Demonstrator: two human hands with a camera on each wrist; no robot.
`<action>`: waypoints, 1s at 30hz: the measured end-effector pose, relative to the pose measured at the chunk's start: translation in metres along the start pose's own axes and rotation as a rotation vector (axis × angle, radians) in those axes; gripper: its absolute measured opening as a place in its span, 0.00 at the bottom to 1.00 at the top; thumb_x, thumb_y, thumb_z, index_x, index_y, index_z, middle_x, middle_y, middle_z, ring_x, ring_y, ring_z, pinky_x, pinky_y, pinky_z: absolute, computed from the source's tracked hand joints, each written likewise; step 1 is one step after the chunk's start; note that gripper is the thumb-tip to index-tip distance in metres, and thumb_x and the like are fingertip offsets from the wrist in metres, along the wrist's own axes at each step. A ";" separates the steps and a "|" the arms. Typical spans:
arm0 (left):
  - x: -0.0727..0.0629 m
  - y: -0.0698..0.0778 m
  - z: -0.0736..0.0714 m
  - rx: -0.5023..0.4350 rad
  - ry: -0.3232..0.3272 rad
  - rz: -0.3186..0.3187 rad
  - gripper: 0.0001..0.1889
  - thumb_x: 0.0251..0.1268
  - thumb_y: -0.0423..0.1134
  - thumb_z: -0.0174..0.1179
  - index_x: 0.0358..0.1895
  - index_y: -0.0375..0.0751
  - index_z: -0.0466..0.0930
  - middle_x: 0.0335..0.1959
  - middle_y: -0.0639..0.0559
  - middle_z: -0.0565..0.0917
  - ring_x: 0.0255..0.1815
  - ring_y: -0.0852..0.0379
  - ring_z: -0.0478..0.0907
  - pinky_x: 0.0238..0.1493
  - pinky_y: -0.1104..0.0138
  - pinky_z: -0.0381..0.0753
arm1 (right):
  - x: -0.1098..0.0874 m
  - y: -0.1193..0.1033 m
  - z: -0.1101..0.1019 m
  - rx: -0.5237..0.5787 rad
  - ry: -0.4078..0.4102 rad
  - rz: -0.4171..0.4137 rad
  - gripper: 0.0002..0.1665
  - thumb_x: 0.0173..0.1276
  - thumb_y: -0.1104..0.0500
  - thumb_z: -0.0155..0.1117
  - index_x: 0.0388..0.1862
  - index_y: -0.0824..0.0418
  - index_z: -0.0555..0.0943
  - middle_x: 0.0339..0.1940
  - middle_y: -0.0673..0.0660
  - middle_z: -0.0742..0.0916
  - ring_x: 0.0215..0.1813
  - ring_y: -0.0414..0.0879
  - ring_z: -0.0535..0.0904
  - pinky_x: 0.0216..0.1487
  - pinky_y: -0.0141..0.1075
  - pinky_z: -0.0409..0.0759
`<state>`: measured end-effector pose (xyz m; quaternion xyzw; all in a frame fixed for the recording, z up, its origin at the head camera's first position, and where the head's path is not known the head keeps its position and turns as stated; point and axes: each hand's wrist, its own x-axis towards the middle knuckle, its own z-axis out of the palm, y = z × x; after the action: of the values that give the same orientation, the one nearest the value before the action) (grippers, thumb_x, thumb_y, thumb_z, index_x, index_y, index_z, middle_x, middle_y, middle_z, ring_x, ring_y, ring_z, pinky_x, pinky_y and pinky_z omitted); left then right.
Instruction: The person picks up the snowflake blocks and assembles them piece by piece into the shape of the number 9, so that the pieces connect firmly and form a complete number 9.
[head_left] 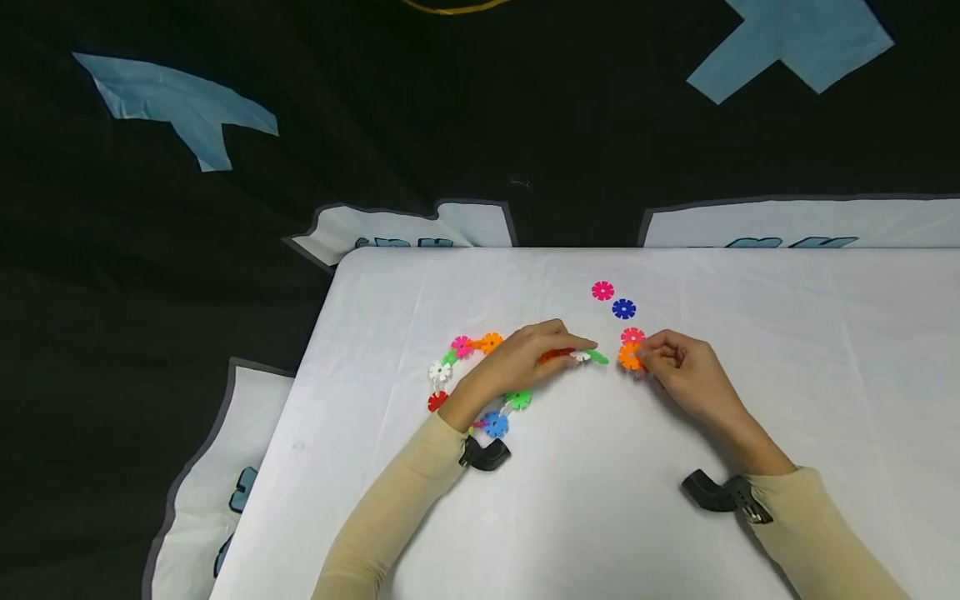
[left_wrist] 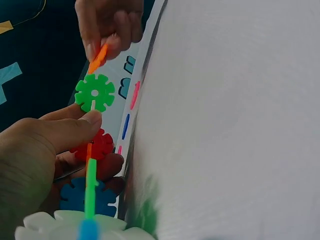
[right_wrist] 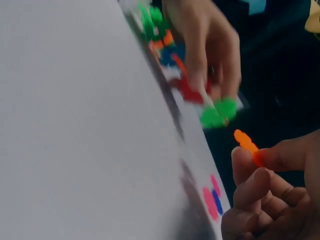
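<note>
My left hand (head_left: 525,358) holds the end of a chain of notched plastic flower discs, pinching near a green disc (left_wrist: 95,90). A red disc (left_wrist: 103,145) of the chain lies by its fingers. My right hand (head_left: 693,379) pinches an orange flower disc (head_left: 628,357) between thumb and fingertips. In the right wrist view the orange disc (right_wrist: 245,141) is edge-on, a short way from the green disc (right_wrist: 220,113). The chain's other discs, such as a light blue disc (head_left: 495,424) and a white disc (head_left: 440,372), curve round under my left wrist, which hides some.
Beyond my right hand, a pink disc (head_left: 602,291) and a dark blue disc (head_left: 624,309) lie loose on the white table (head_left: 570,500). Another pink disc (head_left: 633,335) is beside the orange one. A dark cloth (head_left: 420,125) hangs past the table's far edge.
</note>
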<state>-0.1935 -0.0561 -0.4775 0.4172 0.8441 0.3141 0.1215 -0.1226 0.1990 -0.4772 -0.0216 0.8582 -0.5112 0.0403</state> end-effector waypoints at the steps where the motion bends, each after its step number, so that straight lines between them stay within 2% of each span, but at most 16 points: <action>1: 0.000 0.000 0.000 0.002 0.004 0.004 0.17 0.70 0.43 0.60 0.60 0.55 0.80 0.41 0.58 0.80 0.38 0.66 0.74 0.41 0.76 0.75 | -0.003 -0.001 0.002 0.042 -0.023 0.018 0.10 0.71 0.63 0.59 0.43 0.70 0.79 0.30 0.63 0.87 0.21 0.41 0.74 0.23 0.30 0.72; 5: 0.000 0.000 0.000 0.003 0.015 0.007 0.17 0.69 0.42 0.61 0.60 0.54 0.81 0.42 0.58 0.80 0.38 0.66 0.74 0.40 0.75 0.75 | -0.010 0.000 0.013 0.147 -0.040 0.057 0.10 0.72 0.63 0.58 0.44 0.72 0.78 0.31 0.63 0.88 0.21 0.42 0.76 0.23 0.30 0.74; 12: -0.001 0.001 0.000 0.017 0.007 0.001 0.17 0.69 0.43 0.60 0.60 0.56 0.80 0.42 0.58 0.80 0.38 0.66 0.74 0.40 0.77 0.75 | -0.011 0.002 0.022 0.210 -0.018 0.074 0.12 0.72 0.64 0.58 0.49 0.72 0.76 0.31 0.64 0.88 0.20 0.46 0.77 0.25 0.32 0.76; 15: -0.001 0.001 0.000 0.021 0.007 0.002 0.17 0.69 0.43 0.60 0.60 0.56 0.80 0.42 0.59 0.80 0.38 0.66 0.74 0.41 0.77 0.75 | -0.011 0.000 0.024 0.213 -0.022 0.052 0.14 0.72 0.63 0.59 0.52 0.71 0.76 0.32 0.65 0.88 0.21 0.47 0.77 0.28 0.31 0.76; 19: -0.001 0.001 0.000 0.026 0.018 -0.001 0.17 0.69 0.43 0.61 0.60 0.57 0.81 0.42 0.60 0.79 0.39 0.67 0.74 0.41 0.77 0.75 | -0.014 -0.001 0.026 0.218 -0.032 -0.022 0.16 0.71 0.63 0.61 0.54 0.69 0.76 0.32 0.64 0.88 0.21 0.48 0.78 0.30 0.29 0.75; 23: -0.001 0.002 0.001 0.045 0.035 0.007 0.16 0.69 0.44 0.61 0.59 0.57 0.81 0.45 0.59 0.78 0.42 0.66 0.75 0.43 0.77 0.75 | -0.017 0.000 0.027 0.226 -0.038 -0.076 0.19 0.68 0.65 0.64 0.56 0.68 0.76 0.31 0.63 0.87 0.21 0.49 0.77 0.28 0.29 0.75; 27: -0.001 0.005 0.002 0.058 0.024 -0.008 0.15 0.69 0.45 0.61 0.57 0.58 0.82 0.50 0.58 0.78 0.49 0.64 0.76 0.49 0.75 0.76 | -0.018 0.002 0.027 0.204 -0.050 -0.079 0.21 0.65 0.65 0.67 0.56 0.66 0.77 0.29 0.62 0.85 0.21 0.49 0.77 0.26 0.30 0.75; 30: 0.000 0.009 0.003 0.054 0.011 -0.014 0.15 0.69 0.45 0.60 0.57 0.56 0.82 0.51 0.58 0.79 0.50 0.64 0.77 0.50 0.74 0.76 | -0.019 0.004 0.029 0.175 -0.056 -0.070 0.20 0.65 0.65 0.68 0.55 0.64 0.78 0.27 0.61 0.84 0.21 0.48 0.77 0.24 0.30 0.74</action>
<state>-0.1866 -0.0511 -0.4745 0.4125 0.8559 0.2927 0.1077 -0.1012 0.1771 -0.4940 -0.0624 0.8076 -0.5844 0.0481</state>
